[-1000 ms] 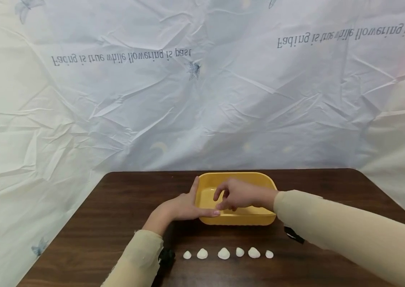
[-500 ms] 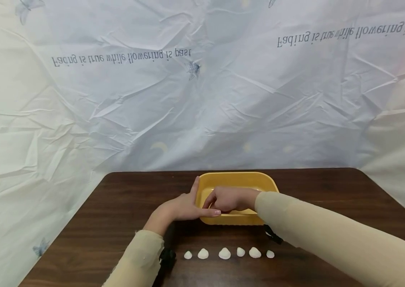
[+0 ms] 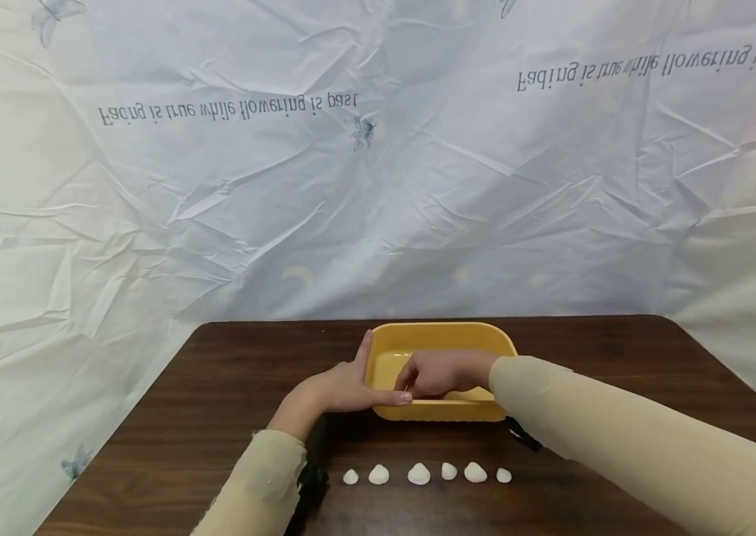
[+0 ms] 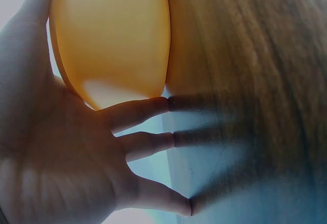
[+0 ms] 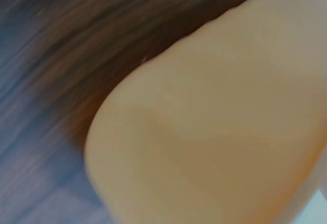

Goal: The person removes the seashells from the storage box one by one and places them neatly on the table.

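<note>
A yellow plastic basin (image 3: 445, 411) stands on the dark wooden table. My left hand (image 3: 340, 388) rests against its left end, thumb laid along the near rim and forefinger up along the side. In the left wrist view the other fingers (image 4: 145, 146) are spread and straight, tips down at the tabletop. My right hand (image 3: 441, 371) reaches down inside the basin, fingers bent toward the floor near the left front corner. The front wall and left thumb hide its fingertips, so I cannot tell whether it holds anything. The right wrist view shows only the basin's outer wall (image 5: 204, 116) and table.
Several white seashells (image 3: 419, 473) lie in a row on the table (image 3: 250, 372) in front of the basin. A pale printed cloth (image 3: 378, 208) hangs behind the table and along its sides. Dark wrist devices (image 3: 311, 480) sit under both sleeves.
My right hand has gone lower into the basin, first moving left, then slightly back right. Its fingers, visible earlier, are now mostly hidden. The left hand and shells stay put.
</note>
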{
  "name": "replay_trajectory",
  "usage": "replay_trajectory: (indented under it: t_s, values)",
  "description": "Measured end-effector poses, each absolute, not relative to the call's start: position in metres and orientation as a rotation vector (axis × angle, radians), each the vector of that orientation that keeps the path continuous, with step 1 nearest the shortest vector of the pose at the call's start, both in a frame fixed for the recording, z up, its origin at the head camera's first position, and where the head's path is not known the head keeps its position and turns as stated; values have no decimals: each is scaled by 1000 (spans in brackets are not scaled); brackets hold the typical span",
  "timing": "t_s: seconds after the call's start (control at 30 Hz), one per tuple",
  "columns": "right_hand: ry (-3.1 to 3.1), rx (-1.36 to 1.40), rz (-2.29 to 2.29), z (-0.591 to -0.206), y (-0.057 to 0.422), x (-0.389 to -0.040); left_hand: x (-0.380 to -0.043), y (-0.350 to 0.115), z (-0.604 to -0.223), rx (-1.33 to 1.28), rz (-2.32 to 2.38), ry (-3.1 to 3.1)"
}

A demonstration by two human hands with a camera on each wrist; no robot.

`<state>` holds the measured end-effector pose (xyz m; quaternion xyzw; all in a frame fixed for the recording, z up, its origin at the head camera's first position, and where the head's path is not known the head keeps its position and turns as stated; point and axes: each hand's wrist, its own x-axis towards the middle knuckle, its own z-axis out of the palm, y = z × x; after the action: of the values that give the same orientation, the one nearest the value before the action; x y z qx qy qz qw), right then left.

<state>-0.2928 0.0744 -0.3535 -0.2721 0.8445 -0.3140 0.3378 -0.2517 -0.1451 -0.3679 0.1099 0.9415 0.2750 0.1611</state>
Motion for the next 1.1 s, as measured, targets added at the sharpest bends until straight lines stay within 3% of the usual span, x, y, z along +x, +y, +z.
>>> replay_trajectory:
  t_s: [0.2,0.47,1.1]
  values:
    - [2179,-671,-764,-349,95,-295,-251,-144,-367,310,788,2699]
    - [2350,-838,-526,-338,109,-294,-251,-145,-367,317,810,2699]
    - [2405,-631,-111,-329,118,-291,-253,-144,-370,325,813,2697]
